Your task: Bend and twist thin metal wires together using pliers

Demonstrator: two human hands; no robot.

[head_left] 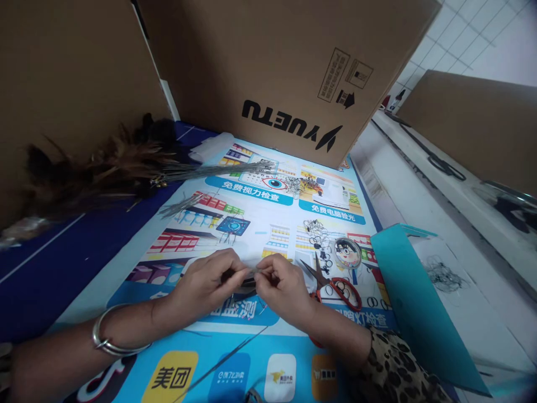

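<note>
I see my left hand (210,282) and right hand (283,288) pinching one thin dark piece (247,278) between their fingertips, just left of the red scissors (338,286). Brown feathers (104,168) lie far left of them.

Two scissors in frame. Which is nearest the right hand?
The red-handled scissors on the printed mat, right beside the right hand, which pinches a small dark piece with the left hand. The black scissors lie far off on the white ledge.

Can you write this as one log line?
left hand: pinching small dark piece | right hand: pinching same piece | red scissors: beside right hand
</note>
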